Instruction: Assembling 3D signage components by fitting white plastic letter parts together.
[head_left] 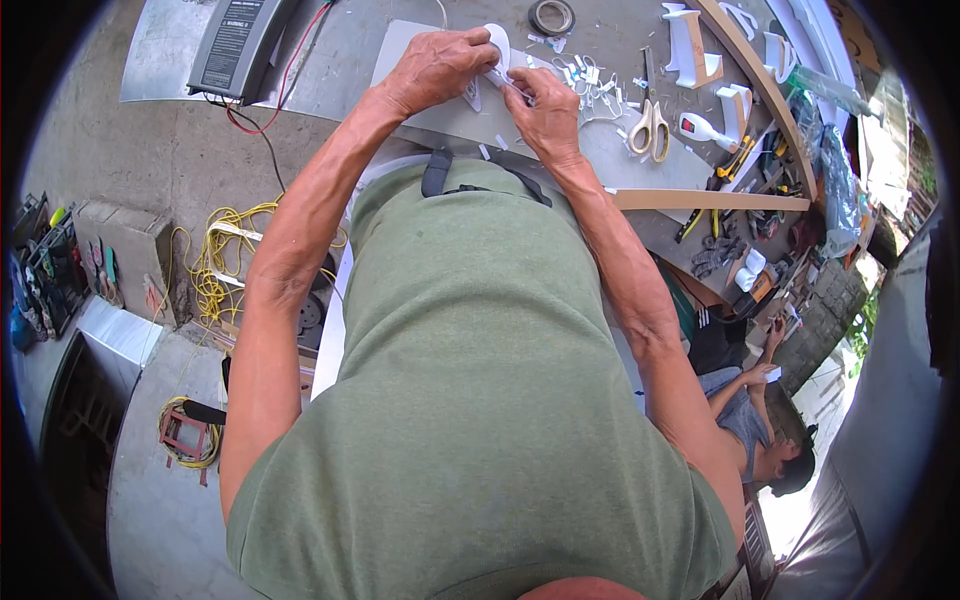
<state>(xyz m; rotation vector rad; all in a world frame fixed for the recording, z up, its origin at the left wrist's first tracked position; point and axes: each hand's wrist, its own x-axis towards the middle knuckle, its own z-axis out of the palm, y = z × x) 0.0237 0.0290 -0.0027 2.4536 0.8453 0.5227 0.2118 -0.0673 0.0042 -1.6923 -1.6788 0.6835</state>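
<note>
At the far side of the workbench, my left hand (440,68) is closed around a small white piece with a rounded end (498,42). Just to its right, my right hand (546,108) has thumb and forefinger pinched at the lower edge of that piece, on something thin and pale that is too small to name. Both hands are over a grey sheet (400,48) on the bench. A cluster of small white modules on wires (592,84) lies right of my right hand. Farther right are scissors with cream handles (650,132).
A roll of dark tape (551,16) lies beyond my hands. At left sits a grey power box (238,50) with red and black leads. White curved letter shapes (690,50), a brown strip (710,201) and a cutter knife (738,158) lie right. Another person (745,415) sits lower right.
</note>
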